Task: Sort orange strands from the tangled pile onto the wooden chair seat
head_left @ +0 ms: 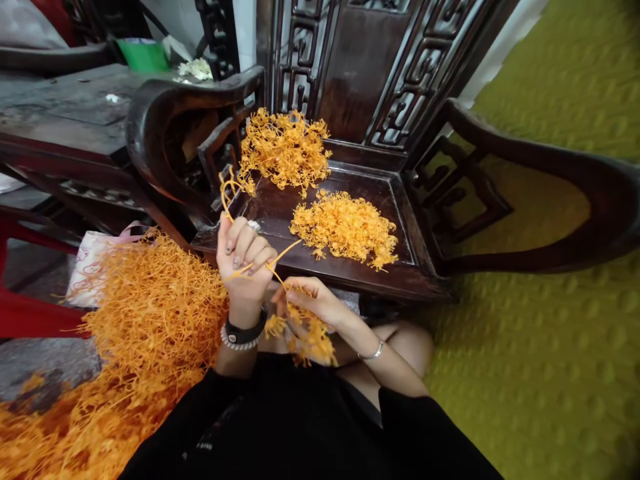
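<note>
The left hand (243, 257) grips an orange strand (227, 193) and the right hand (309, 301) pinches an orange clump (313, 337) above the chair seat (280, 220).

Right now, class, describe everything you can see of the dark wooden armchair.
The armchair is dark, glossy carved wood, with a fretwork back, curved armrests and a flat recessed seat. It stands upright, facing the camera. Yellow-green textured flooring shows around one armrest. A back pile and a nearer pile of orange strands lie on the seat.
</note>
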A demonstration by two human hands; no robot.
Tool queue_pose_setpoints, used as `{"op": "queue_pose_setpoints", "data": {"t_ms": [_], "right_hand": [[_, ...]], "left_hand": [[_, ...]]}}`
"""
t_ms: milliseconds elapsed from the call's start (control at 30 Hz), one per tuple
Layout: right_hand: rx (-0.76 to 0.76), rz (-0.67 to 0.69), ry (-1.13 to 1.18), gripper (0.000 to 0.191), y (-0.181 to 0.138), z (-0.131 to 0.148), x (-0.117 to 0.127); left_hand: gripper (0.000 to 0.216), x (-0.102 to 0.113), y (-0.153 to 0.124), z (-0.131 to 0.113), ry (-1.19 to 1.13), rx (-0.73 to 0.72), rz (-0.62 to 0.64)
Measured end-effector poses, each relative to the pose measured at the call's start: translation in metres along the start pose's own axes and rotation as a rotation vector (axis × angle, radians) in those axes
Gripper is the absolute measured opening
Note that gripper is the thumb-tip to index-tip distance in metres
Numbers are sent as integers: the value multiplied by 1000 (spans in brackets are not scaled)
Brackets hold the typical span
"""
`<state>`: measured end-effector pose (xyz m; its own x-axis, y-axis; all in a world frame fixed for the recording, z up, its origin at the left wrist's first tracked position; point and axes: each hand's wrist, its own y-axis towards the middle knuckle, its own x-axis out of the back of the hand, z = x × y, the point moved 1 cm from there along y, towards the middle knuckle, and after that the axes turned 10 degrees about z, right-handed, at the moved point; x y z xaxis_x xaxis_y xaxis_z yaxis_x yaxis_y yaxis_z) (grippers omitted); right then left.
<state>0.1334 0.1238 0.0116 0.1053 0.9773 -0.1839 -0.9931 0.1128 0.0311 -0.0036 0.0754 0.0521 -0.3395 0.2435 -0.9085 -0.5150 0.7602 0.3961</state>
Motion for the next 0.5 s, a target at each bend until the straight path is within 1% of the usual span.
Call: {"op": "queue_pose_setpoints", "data": {"t_ms": [67, 100, 167, 267, 333, 367, 400, 433, 500], "right_hand": [[-61, -35, 61, 39, -5, -3, -3], [-70, -81, 36, 42, -9, -4, -4], [-40, -226, -136, 45, -16, -7, -5], [75, -475, -483, 50, -30, -9, -10], [166, -564, -630, 51, -41, -9, -17], [210, -579, -682, 51, -47, -9, -23], [251, -581, -727, 50, -54, -9, -28], [287, -579, -766, 48, -60, -9, -35], [345, -583, -806, 45, -72, -10, -46]], "left_hand": [[49, 4, -2, -7, 43, -66, 27], [50, 5, -3, -11, 79, -102, 47], [52, 6, -9, -19, 160, -158, 84], [55, 2, -22, -27, 248, -219, 117], [54, -3, -33, -30, 257, -287, 118], [53, -7, -39, -32, 260, -318, 113], [52, -11, -45, -33, 278, -321, 101], [52, -15, -50, -34, 315, -283, 82], [52, -22, -60, -33, 429, -112, 44]]}}
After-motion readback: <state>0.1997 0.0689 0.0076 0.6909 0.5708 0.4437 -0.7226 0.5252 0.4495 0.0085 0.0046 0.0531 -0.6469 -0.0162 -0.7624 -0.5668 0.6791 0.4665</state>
